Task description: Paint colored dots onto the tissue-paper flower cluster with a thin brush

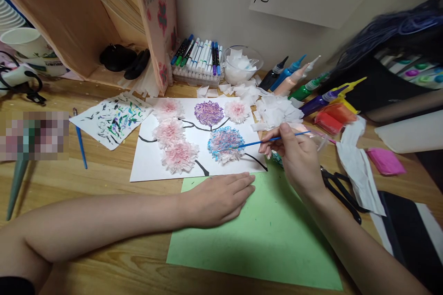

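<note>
On the wooden tabletop (pixel 114 258), a white sheet (pixel 152 166) bearing tissue-paper flowers was found laid flat, with a green sheet (pixel 263 239) overlapping its near edge. The left hand (pixel 218 198) was pressed palm-down across that overlap, fingers (pixel 242 184) extended and held close together, apparently so that both sheets were kept from sliding. A thin blue paintbrush (pixel 273 139) was pinched between thumb and fingertips of the right hand (pixel 294 154), its tip resting on the blue-and-pink flower (pixel 223 143) near the sheet's right edge; the low, slanted grip was judged suited to light dabbing. Scissors (pixel 341 191) and tissue scraps (pixel 277 110) were noted close beside the right wrist, and paint bottles (pixel 304 85) just beyond, so room on that side was limited. Open tabletop was observed toward the left, where a second brush (pixel 80 140) and a paint-smeared paper (pixel 110 120) lay.
</note>
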Action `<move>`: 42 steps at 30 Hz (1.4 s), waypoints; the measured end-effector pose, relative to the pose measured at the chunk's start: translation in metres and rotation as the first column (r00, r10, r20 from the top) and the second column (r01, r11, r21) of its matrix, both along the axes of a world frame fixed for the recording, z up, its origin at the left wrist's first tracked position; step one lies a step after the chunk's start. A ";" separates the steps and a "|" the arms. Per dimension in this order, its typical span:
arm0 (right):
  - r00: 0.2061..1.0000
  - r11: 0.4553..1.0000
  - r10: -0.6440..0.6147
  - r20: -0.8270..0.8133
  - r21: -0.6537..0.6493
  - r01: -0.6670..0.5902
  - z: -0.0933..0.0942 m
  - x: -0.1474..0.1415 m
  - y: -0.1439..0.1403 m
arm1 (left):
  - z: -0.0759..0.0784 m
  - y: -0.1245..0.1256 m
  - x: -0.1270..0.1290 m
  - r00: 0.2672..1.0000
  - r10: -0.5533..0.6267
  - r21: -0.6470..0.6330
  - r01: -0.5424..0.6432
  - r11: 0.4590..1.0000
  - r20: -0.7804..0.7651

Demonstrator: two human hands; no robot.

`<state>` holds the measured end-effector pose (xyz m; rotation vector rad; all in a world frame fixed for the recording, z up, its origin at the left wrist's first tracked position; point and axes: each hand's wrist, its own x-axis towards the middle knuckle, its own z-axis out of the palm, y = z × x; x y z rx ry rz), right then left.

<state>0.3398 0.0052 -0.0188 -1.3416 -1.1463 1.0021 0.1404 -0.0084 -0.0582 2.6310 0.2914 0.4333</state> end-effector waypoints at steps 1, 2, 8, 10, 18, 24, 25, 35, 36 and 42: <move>1.000 1.000 -0.002 -0.006 -0.002 0.002 0.000 0.000 0.000 | 0.000 0.000 0.000 1.000 -0.002 -0.004 0.002 1.000 0.002; 1.000 1.000 -0.004 -0.010 -0.001 0.004 0.000 0.000 0.000 | 0.000 0.000 0.000 1.000 -0.004 -0.007 0.004 1.000 0.004; 0.989 0.983 -0.148 -0.009 0.113 0.148 0.021 0.013 0.001 | 0.002 0.001 -0.001 1.000 -0.007 -0.014 0.007 1.000 0.004; 0.959 0.933 -0.283 0.014 0.238 0.272 0.036 0.026 0.001 | 0.002 0.001 -0.002 1.000 -0.008 -0.013 0.008 1.000 -0.004; 0.755 0.922 -0.382 0.533 0.270 0.276 0.077 0.078 -0.012 | 0.003 0.003 -0.003 1.000 0.003 0.033 -0.003 0.999 -0.014; 0.618 0.993 -0.115 0.778 0.084 0.079 0.067 0.081 -0.004 | 0.001 0.002 -0.004 1.000 0.020 0.057 -0.020 0.998 0.006; 0.614 0.996 -0.088 0.785 0.075 0.048 0.065 0.082 -0.003 | 0.001 0.003 -0.004 1.000 0.018 0.069 -0.019 0.997 0.004; 0.624 0.996 -0.092 0.776 0.058 0.073 0.066 0.084 -0.001 | 0.000 0.003 -0.004 1.000 0.011 0.099 -0.010 0.995 -0.010; 0.619 0.997 -0.070 0.782 0.036 0.067 0.066 0.084 -0.001 | 0.001 0.003 -0.004 1.000 0.009 0.099 -0.008 0.995 -0.013; 0.569 0.994 -0.104 0.815 0.073 0.078 0.065 0.085 -0.002 | 0.003 0.003 -0.003 0.999 0.002 0.077 0.001 0.997 -0.039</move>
